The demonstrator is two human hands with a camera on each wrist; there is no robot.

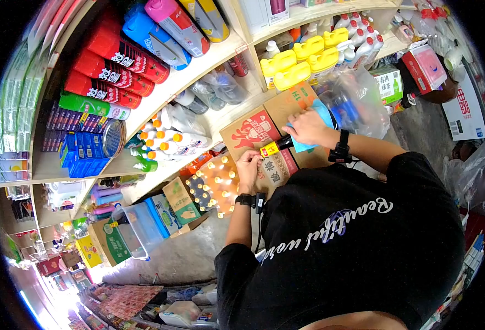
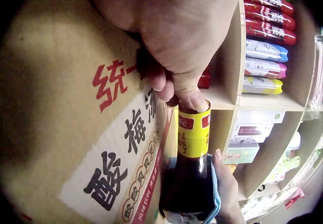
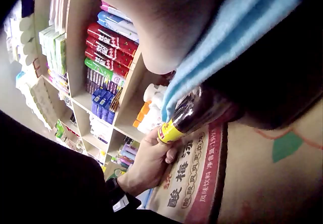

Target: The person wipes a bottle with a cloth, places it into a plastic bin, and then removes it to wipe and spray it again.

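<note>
A dark glass bottle [image 2: 186,183] with a yellow label round its neck lies tilted over the cardboard cartons. My left hand [image 1: 248,166] grips its top end, the thumb pressed at the rim of the yellow band in the left wrist view. Round the bottle's body goes a light blue cloth [image 3: 222,52], which my right hand [image 1: 308,127] holds against the glass. Part of the bottle is hidden by the cloth and that hand. Beneath both hands is a carton [image 1: 278,173] with a white panel and large printed characters.
Wooden shelves on the left hold red spray cans [image 1: 113,71] and blue boxes [image 1: 86,154]. Yellow jugs [image 1: 292,76] stand behind the cartons. Beside my left wrist is a pack of bottles with light caps [image 1: 215,184]. A clear plastic bag [image 1: 371,104] lies past my right hand.
</note>
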